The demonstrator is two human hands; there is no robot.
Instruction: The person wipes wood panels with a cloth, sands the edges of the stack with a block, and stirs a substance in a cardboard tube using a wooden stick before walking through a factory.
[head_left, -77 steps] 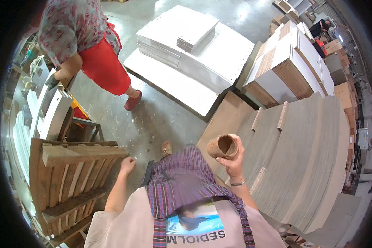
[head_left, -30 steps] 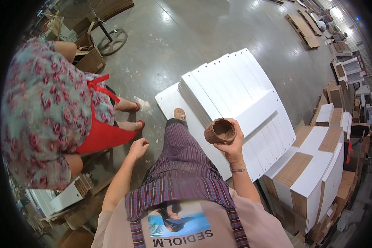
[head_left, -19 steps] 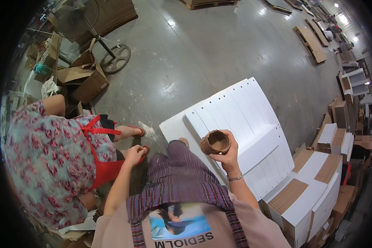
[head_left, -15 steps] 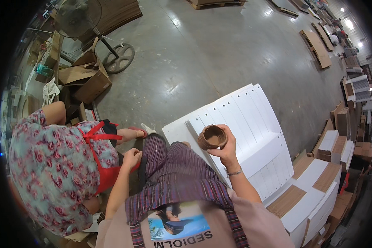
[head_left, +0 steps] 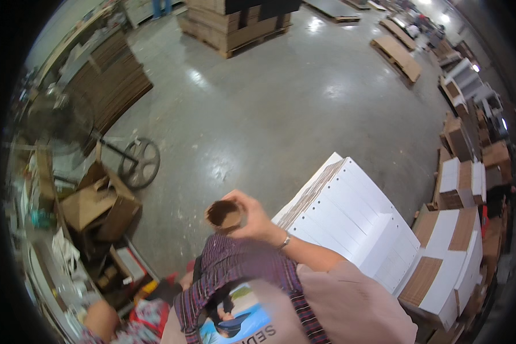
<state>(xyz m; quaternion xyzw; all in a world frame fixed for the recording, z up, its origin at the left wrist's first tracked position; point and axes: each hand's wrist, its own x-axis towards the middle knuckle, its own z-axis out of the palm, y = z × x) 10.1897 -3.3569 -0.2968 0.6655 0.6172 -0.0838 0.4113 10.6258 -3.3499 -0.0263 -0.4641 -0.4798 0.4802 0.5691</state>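
Observation:
My right hand point(head_left: 254, 221) is closed around a brown, hollow, round thing point(head_left: 222, 217), shaped like a cup or a short, thick roll. Its wide mouth faces up, and its exact kind is unclear. I hold it in front of my striped apron point(head_left: 229, 261), above the floor. To the right of that hand, a stack of white panels point(head_left: 350, 198) with rows of small dark holes leans at a slant. My left hand is out of sight.
A co-worker's bare limb and flowered clothing point(head_left: 149, 321) show at the lower left. Beyond are an open carton point(head_left: 100, 209) and a standing fan's round base point(head_left: 140, 163). White-and-brown stacked panels point(head_left: 444, 258) stand right, loaded pallets point(head_left: 235, 28) far ahead.
My right hand has moved left with the brown round thing, away from over the white panels. The view has swung, leaving my left hand and most of the co-worker out of frame.

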